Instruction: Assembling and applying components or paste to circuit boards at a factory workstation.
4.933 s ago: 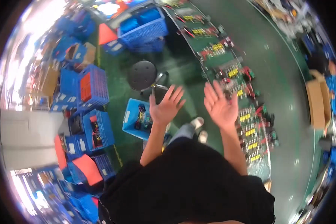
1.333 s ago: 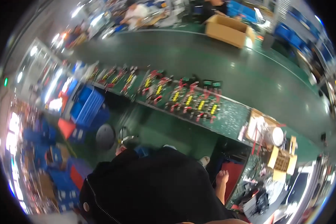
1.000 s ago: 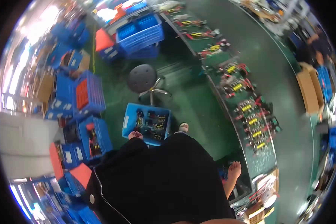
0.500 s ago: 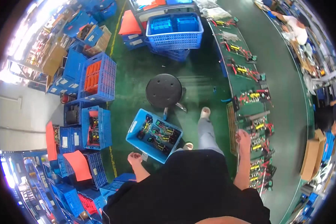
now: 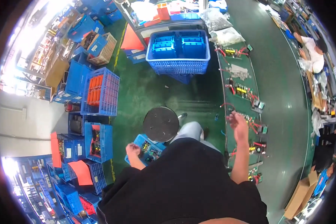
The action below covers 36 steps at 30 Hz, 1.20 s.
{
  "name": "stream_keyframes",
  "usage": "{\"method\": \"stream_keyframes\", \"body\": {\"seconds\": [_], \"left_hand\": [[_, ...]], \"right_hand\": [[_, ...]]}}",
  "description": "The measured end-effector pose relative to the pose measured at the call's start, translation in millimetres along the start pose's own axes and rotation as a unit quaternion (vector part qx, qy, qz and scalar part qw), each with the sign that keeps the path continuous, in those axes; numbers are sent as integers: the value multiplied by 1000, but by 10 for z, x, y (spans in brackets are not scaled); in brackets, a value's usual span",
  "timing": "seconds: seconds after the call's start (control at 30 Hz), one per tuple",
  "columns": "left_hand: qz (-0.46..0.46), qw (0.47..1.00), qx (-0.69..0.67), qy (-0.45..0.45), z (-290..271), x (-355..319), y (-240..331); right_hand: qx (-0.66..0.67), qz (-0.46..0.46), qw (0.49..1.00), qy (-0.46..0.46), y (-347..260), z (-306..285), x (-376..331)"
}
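Observation:
My left hand (image 5: 133, 149) hangs over the blue bin (image 5: 128, 159), its fingers loosely curled and nothing visible in them. Inside that bin lie several circuit boards (image 5: 152, 153); my black top hides part of it. Out to the right, my right hand (image 5: 239, 124) is raised above the near edge of a long green bench (image 5: 237, 100), fingers apart and empty. Close by it are circuit boards with red wires and yellow parts (image 5: 252, 124). More such boards (image 5: 243, 90) lie in a row along the bench.
A round black stool (image 5: 161, 124) stands just ahead of me. Beyond it is a blue crate (image 5: 178, 65) on a stack. Blue crates (image 5: 112, 91), one holding orange parts, line the left side. Plastic bags (image 5: 227, 36) lie on the bench's far end. A person (image 5: 313, 56) works at the far right.
I have moved forward, so the stool and the crate stack sit lower and nearer in view. The blue bin is now partly under my body. My right hand has reached farther forward along the bench.

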<state>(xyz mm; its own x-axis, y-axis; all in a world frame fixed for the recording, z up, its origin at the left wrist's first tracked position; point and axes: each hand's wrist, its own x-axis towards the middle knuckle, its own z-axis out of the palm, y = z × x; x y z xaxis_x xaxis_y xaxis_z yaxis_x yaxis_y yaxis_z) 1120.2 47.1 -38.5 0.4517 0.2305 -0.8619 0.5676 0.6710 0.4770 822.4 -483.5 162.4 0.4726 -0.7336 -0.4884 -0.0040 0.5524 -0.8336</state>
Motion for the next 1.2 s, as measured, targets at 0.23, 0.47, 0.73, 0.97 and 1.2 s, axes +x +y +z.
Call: {"method": "stream_keyframes", "body": {"seconds": [0.23,0.47,0.73,0.97,1.2], "left_hand": [[29,996,79,13,1446,-203,502],[22,991,129,41,3430,927,775],[93,874,455,-144,6184,1697,816],[127,783,573,-206,7503,1833,1085],[243,578,721,-295,7844,1505,640]], "right_hand": [[46,92,992,-73,-11,972,1124],[191,172,965,53,278,1732,2203],[353,139,886,268,275,3001,3073],[296,104,925,212,-219,3802,3217],[361,129,874,298,312,3689,3106]]}}
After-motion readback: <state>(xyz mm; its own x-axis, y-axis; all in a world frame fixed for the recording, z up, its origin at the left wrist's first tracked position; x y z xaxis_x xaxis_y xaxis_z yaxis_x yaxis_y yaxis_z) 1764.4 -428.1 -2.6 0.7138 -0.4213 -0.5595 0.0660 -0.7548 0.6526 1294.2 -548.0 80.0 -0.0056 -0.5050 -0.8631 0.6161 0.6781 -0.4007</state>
